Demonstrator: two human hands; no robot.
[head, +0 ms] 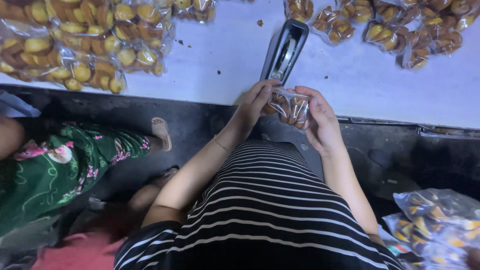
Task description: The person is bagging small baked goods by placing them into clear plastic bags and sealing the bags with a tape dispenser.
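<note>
A small clear plastic bag of brown cookies [290, 107] is held between both my hands at the near edge of the white table [350, 75]. My left hand [252, 107] grips its left side, and my right hand [320, 122] closes around its right side and top. Just beyond the bag, a grey stapler [285, 50] lies on the table, pointing away from me. My striped skirt fills the view below the hands.
Piles of filled cookie bags lie at the table's far left [85, 42] and far right [410, 30]. More bags [440, 222] sit low at my right. A person in green floral trousers [60, 165], sandalled foot [161, 132] raised, sits at my left.
</note>
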